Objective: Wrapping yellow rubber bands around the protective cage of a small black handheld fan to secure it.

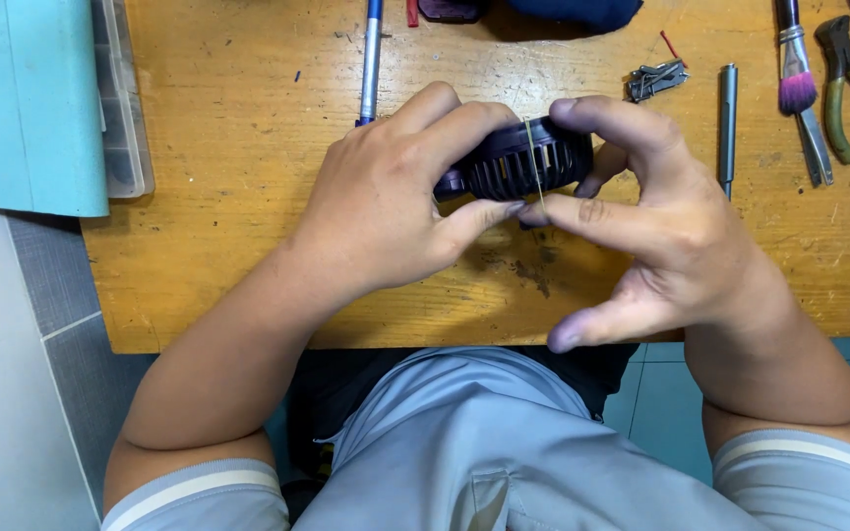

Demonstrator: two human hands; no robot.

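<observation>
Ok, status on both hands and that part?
Left hand and right hand both gripping dark slotted round housing above wooden bench. Nothing in the way.

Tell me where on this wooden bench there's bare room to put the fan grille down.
Bare wood lies left of the left hand, between the clear organizer box and the blue pen, and along the near table edge. The far right corner is crowded: brush, pliers, metal rod.

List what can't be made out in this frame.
Head view only:
- Black grille: its near side and underside are hidden by the left hand and right hand.
- Thin band across the grille: too thin to tell its material.
- Pliers, brush and dark blue item: cut off by the top edge.
- Metal clip: too small to identify.
</observation>
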